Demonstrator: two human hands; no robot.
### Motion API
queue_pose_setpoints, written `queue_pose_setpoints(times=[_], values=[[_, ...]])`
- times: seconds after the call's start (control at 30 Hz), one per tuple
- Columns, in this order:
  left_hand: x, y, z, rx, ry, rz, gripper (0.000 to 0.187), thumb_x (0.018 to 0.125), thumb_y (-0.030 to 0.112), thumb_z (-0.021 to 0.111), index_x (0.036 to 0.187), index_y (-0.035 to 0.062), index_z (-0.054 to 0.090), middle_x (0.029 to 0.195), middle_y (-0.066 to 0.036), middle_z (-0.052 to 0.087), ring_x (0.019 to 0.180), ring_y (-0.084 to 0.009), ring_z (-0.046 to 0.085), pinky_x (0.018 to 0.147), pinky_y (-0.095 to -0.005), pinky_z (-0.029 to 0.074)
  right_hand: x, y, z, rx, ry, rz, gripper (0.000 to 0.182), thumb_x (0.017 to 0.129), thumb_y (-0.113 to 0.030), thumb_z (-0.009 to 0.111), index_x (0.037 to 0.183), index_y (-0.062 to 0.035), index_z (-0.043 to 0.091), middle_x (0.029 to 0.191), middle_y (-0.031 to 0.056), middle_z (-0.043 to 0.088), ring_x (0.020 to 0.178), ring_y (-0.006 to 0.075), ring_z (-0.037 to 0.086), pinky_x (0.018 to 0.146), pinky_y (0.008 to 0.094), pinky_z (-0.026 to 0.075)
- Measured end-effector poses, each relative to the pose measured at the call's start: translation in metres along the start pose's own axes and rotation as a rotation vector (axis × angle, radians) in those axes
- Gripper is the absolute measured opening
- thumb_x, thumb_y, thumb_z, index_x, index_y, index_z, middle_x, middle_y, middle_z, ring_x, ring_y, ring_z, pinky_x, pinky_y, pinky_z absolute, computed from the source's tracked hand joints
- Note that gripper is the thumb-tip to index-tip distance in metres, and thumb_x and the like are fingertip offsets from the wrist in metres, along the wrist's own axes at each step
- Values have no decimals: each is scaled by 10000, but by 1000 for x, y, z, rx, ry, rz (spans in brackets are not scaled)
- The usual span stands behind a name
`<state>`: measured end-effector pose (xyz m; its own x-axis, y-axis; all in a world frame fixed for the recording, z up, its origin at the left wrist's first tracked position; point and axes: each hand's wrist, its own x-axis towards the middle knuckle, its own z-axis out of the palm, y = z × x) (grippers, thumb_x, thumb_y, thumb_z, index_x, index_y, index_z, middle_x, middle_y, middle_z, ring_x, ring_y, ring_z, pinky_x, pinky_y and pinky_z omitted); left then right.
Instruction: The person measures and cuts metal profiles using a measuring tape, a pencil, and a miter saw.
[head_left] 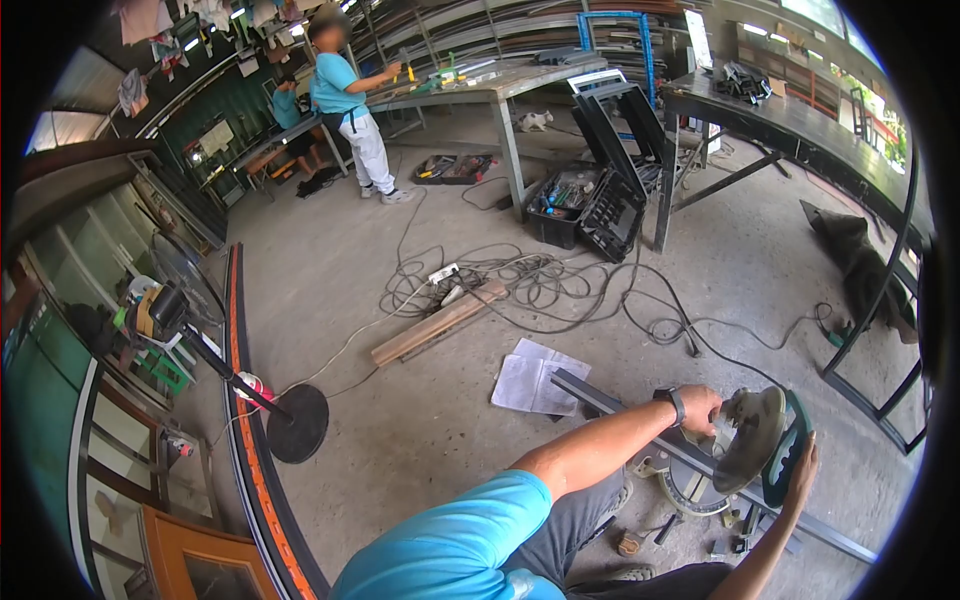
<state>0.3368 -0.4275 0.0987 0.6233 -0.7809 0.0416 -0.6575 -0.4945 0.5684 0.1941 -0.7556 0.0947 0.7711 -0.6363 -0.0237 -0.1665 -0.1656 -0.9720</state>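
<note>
Blue sleeve [490, 515] leads to the left hand [700, 408], fingers curled, pinch indeterminable, at the saw [752, 440]; right hand [806, 462], fingers together, braces it, the metal bar [592, 396] beneath apparently being positioned, and any cut demands clear fingers.

Grey concrete floor [330, 240] here, long metal-framed desk [500, 84] standing far, bright daylight right, orange-panelled wooden door [205, 555] near left.

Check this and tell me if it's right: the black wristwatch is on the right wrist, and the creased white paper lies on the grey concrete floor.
Wrong wrist: the head view shows the black wristwatch on the left wrist. The creased white paper does lie on the grey concrete floor.
</note>
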Motion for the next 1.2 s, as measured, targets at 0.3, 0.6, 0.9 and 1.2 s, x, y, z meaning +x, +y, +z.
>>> queue_pose_setpoints(times=[0.3, 0.6, 0.9, 1.2], values=[[4, -4, 5, -40, -1, -3, 402, 741, 379, 842, 964, 63, 734, 1006, -149, 749, 994, -337, 708, 867, -445, 555, 7, 7, -3, -12, -17, 10, 626, 1028, -661, 504, 1057, -52, 643, 783, 28, 561, 615, 135, 545, 553, 307, 443], [5, -6, 9, -12, 4, -20, 397, 732, 394, 850, 943, 73, 746, 1006, -152, 750, 996, -338, 711, 861, -449, 560, 8, 9, -4, 0, -34, 10, 625, 1031, -659, 503, 1054, -49, 639, 791, 22, 549, 631, 133, 529, 568, 310, 444], [10, -11, 15, -26, -9, -28, 416, 729, 396, 858, 981, 85, 746, 1001, -137, 754, 982, -330, 713, 858, -450, 561, 6, 5, -4, -10, -45, 23, 609, 1035, -650, 499, 1071, -60, 646, 803, 21, 558, 638, 126, 523, 574, 299, 438], [4, -3, 6, -17, 11, -33, 407, 728, 389, 859, 974, 83, 753, 1002, -137, 762, 992, -324, 721, 863, -440, 566, 7, 7, -5, -45, -26, 15, 619, 1034, -658, 492, 1052, -57, 640, 800, 25, 565, 647, 136, 541, 583, 307, 442]])
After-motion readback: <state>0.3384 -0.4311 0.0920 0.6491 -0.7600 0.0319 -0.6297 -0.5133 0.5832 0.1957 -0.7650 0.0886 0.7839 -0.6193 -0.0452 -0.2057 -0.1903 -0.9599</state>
